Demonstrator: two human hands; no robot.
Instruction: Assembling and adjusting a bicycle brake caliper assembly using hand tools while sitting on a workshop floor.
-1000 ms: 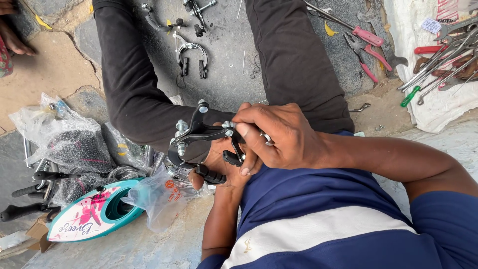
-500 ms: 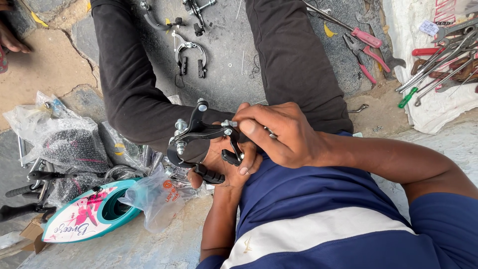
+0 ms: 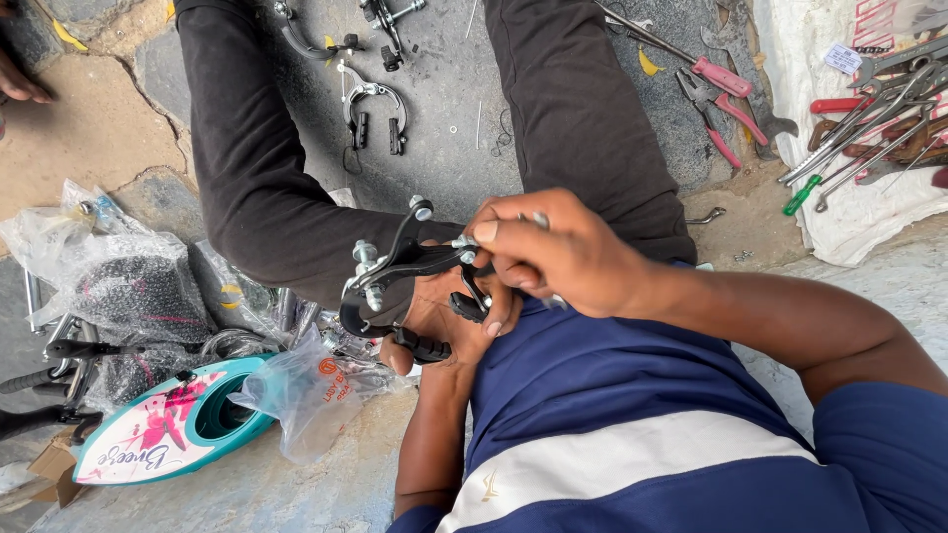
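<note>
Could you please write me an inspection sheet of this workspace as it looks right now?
Surface: grey stone ground, sandy patch at left.
Job's things: black bicycle brake caliper, held up by both hands.
Clutter: second caliper; red-handled pliers; wrenches on white cloth; plastic bags; teal chain guard.
Grippers: left hand under the caliper; right hand pinching its top.
Cables: nothing seen.
Surroundings: another person's fingers at left edge.
</note>
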